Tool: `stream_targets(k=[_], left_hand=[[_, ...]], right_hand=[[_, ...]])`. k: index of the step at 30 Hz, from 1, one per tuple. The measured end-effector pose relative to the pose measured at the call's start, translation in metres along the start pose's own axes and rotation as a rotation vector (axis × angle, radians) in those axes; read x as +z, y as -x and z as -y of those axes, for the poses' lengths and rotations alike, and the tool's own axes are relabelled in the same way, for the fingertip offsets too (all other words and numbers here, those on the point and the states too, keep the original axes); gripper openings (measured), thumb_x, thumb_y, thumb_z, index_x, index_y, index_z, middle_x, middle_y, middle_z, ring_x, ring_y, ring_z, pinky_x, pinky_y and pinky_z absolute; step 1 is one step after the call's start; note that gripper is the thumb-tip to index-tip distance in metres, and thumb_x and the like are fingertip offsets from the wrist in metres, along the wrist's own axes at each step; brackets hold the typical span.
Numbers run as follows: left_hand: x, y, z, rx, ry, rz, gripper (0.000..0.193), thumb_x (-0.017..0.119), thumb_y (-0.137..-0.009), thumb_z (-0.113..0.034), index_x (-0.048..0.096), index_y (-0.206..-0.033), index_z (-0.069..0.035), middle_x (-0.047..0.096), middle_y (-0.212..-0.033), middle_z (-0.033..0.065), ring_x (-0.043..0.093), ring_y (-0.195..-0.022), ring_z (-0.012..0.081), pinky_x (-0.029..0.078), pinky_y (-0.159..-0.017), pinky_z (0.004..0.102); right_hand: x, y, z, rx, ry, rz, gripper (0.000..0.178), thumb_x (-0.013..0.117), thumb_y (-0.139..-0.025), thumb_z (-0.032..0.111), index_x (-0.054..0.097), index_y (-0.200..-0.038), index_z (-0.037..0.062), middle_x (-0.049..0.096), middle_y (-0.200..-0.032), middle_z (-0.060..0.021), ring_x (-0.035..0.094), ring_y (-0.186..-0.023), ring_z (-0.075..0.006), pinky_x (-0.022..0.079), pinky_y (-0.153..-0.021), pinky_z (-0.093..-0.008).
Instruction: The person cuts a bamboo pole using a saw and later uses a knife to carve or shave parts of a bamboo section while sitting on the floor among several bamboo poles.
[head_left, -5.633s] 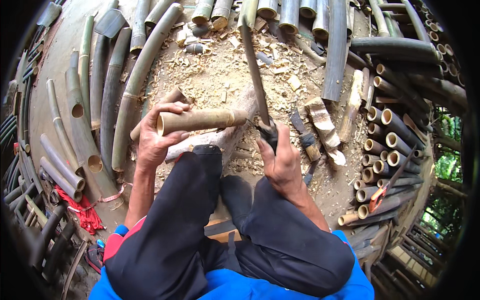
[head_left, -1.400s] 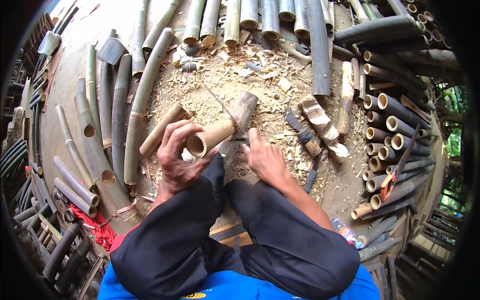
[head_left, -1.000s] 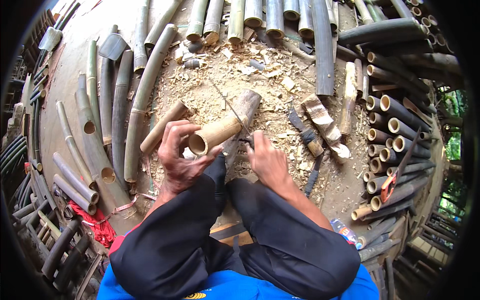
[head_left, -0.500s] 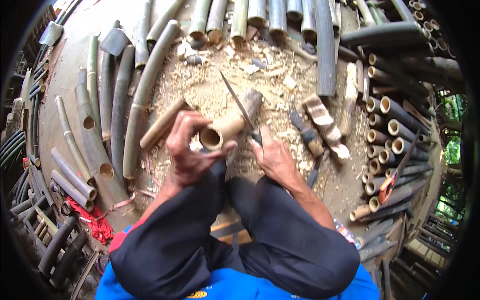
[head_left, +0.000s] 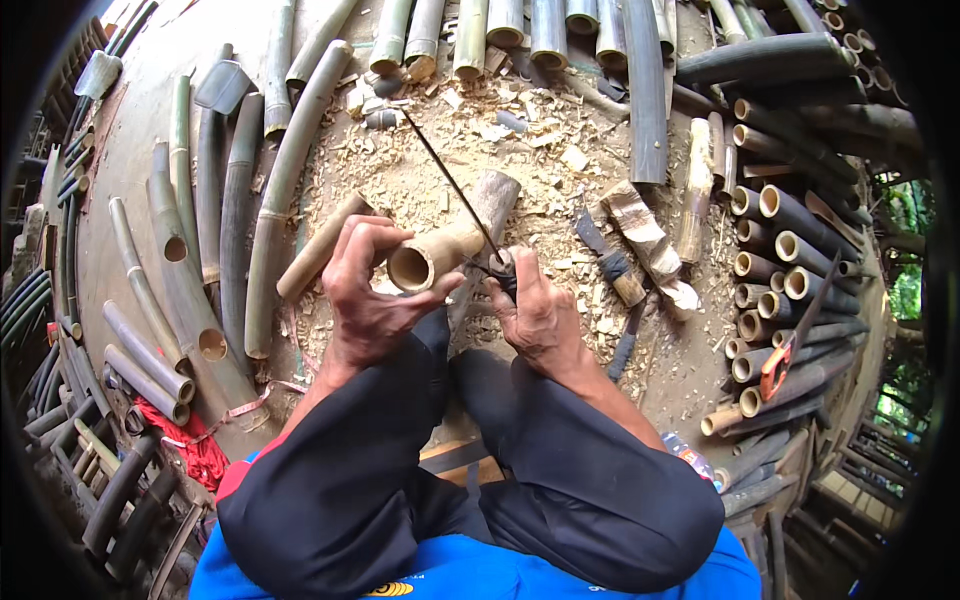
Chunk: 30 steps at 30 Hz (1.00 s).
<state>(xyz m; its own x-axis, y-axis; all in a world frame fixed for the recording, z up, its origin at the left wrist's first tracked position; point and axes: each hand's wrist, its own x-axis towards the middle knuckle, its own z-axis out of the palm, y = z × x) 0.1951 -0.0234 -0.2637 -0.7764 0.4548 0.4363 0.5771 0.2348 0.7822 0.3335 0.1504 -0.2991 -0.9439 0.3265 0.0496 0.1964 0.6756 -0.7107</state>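
My left hand [head_left: 362,285] curls round the open end of a short, pale bamboo tube [head_left: 446,252], fingers at its upper left side and thumb below its mouth. The tube lies slanted against a pale wooden log [head_left: 494,200], its hollow mouth facing me. In my right hand [head_left: 540,318] is a long, thin knife [head_left: 448,176], gripped by its dark handle. Its blade crosses over the tube's far end and points up and to the left, seen nearly edge-on. Just left of my left hand, another bamboo piece [head_left: 322,248] lies on the ground.
Pale wood chips [head_left: 560,130] cover the ground ahead. A dark-bladed tool [head_left: 606,256] and a split wood piece [head_left: 645,235] lie to the right. Stacked bamboo tubes [head_left: 790,245] and an orange-handled saw [head_left: 780,365] are farther right. Long bamboo poles [head_left: 285,200] line the left.
The knife's blade has swung its tip farther away and to the left, turning from its broad side to nearly edge-on. My left hand stays at the tube's mouth.
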Motion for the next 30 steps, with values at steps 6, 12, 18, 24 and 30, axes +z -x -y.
stream_targets(k=[6, 12, 18, 24, 30], left_hand=[[-0.008, 0.007, 0.002, -0.137, -0.021, 0.007, 0.054, 0.100, -0.066, -0.020, 0.061, -0.098, -0.001, 0.060, -0.096, 0.0102, 0.064, -0.087, 0.0218, 0.056, -0.078, 0.0353], [-0.008, 0.006, 0.001, -0.109, -0.071, -0.024, 0.055, 0.101, -0.066, -0.016, 0.059, -0.097, -0.002, 0.061, -0.094, 0.0062, 0.063, -0.086, 0.0137, 0.053, -0.079, 0.0295], [-0.018, 0.002, -0.002, -0.060, -0.129, -0.019, 0.055, 0.101, -0.065, -0.018, 0.060, -0.097, -0.002, 0.062, -0.095, 0.0073, 0.065, -0.090, 0.0149, 0.054, -0.079, 0.0298], [-0.072, -0.013, 0.027, -0.526, -0.329, 0.506, 0.051, 0.097, -0.069, -0.029, 0.066, -0.096, 0.001, 0.067, -0.081, 0.0045, 0.066, -0.076, 0.0138, 0.053, -0.070, 0.0306], [-0.079, 0.060, 0.098, -1.114, 0.775, 0.385, 0.066, 0.087, -0.077, -0.035, 0.062, -0.124, 0.004, 0.069, -0.092, 0.0063, 0.069, -0.077, 0.0159, 0.057, -0.071, 0.0296]], right_hand=[[0.005, 0.005, -0.042, 0.308, -0.083, 0.183, 0.033, 0.058, -0.105, 0.026, 0.047, -0.124, 0.0012, 0.069, -0.081, -0.0283, 0.070, -0.077, -0.0496, 0.053, -0.063, -0.0544], [0.005, 0.009, 0.002, 0.009, -0.135, -0.059, 0.028, 0.061, -0.105, 0.026, 0.048, -0.115, 0.0030, 0.070, -0.089, -0.0277, 0.070, -0.070, -0.0477, 0.056, -0.059, -0.0561], [0.000, 0.003, -0.029, 0.353, -0.083, 0.219, 0.029, 0.055, -0.106, 0.026, 0.044, -0.116, 0.0013, 0.069, -0.081, -0.0305, 0.067, -0.077, -0.0552, 0.053, -0.068, -0.0599], [-0.019, 0.017, -0.013, 0.293, -0.807, -0.013, 0.031, 0.058, -0.101, 0.014, 0.049, -0.128, 0.0018, 0.066, -0.087, -0.0094, 0.066, -0.066, -0.0152, 0.055, -0.061, -0.0331], [-0.019, 0.022, -0.021, 0.755, -1.553, 0.230, 0.041, 0.057, -0.103, 0.018, 0.043, -0.139, 0.0042, 0.062, -0.086, -0.0134, 0.063, -0.059, -0.0188, 0.057, -0.052, -0.0350]])
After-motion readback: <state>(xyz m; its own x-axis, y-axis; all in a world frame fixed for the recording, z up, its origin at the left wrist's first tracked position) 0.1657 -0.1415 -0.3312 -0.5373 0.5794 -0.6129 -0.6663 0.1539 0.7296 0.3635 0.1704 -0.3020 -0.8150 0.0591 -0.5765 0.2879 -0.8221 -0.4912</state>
